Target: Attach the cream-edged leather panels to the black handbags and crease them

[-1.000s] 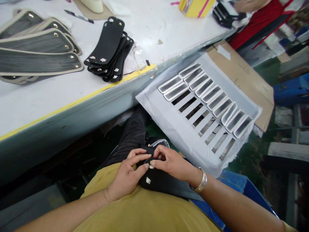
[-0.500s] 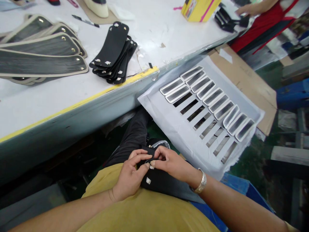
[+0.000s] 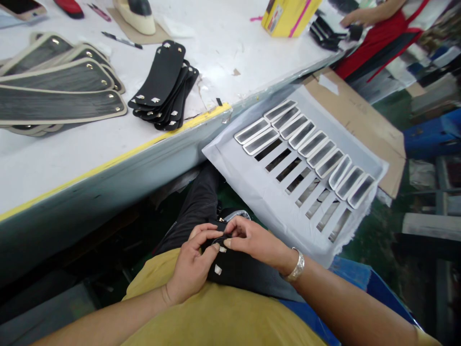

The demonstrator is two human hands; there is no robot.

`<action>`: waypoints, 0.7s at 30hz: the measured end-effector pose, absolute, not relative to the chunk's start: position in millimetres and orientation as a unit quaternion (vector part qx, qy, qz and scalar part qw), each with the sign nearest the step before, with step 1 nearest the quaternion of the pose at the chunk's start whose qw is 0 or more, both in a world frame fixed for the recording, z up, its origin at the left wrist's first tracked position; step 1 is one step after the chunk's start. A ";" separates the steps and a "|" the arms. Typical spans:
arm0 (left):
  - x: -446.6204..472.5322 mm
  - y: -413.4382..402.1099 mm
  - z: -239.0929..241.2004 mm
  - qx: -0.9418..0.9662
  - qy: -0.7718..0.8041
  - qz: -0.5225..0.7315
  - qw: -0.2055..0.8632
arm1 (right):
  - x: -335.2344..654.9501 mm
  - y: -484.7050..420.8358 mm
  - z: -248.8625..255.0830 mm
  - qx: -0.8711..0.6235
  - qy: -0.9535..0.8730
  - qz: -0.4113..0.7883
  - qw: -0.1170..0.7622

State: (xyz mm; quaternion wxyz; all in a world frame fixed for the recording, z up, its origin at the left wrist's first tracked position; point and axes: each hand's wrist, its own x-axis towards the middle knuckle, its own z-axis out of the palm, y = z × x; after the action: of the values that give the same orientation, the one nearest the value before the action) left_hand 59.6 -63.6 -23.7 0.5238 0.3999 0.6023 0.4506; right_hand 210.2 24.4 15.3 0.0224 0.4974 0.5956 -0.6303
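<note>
On my lap lies a black leather piece point(image 3: 234, 271) with small metal prongs. My left hand point(image 3: 190, 266) grips its near end, fingers curled over the top edge. My right hand point(image 3: 255, 242), with a silver bracelet at the wrist, pinches the same edge from the right, its fingertips meeting those of the left. What sits between the fingertips is hidden. A white slotted tray point(image 3: 252, 178) leans by my right knee and holds several silver rectangular plates point(image 3: 313, 144) in its upper row.
The white table point(image 3: 90, 144) with a yellow-taped edge carries a stack of black leather pieces point(image 3: 163, 86), several long beige-trimmed dark straps point(image 3: 57, 101), a pen point(image 3: 120, 41) and a yellow box point(image 3: 288, 10). Another person's hand point(image 3: 355, 18) works at the far right corner. Cardboard point(image 3: 360, 115) lies under the tray.
Both hands stay on the black piece with only small finger shifts. The view has drifted slightly, so the table and tray sit a little differently in frame.
</note>
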 end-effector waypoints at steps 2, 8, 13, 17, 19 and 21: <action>59.4 -63.5 -23.9 0.405 0.599 0.447 0.526 | 216.5 24.6 15.1 0.484 0.563 -0.670 -0.006; 60.9 -63.1 -24.0 0.411 0.599 0.432 0.534 | 224.8 18.9 17.1 0.491 0.542 -0.681 -0.033; 64.0 -63.6 -25.0 0.421 0.600 0.429 0.528 | 219.6 15.8 16.5 0.511 0.619 -0.596 -0.011; 63.3 -65.0 -23.8 0.433 0.603 0.423 0.520 | 216.9 16.7 15.4 0.518 0.641 -0.567 0.010; 61.7 -65.6 -22.9 0.442 0.596 0.421 0.522 | 216.7 17.4 15.1 0.516 0.642 -0.566 0.014; 59.9 -65.7 -22.4 0.452 0.582 0.418 0.532 | 216.8 17.5 14.9 0.514 0.647 -0.564 0.011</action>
State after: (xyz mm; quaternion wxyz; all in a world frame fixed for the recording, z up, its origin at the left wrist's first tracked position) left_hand 59.9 -65.7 -22.4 0.5316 0.4515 0.5820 0.4181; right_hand 216.8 17.5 14.9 0.0114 0.5138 0.6467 -0.5636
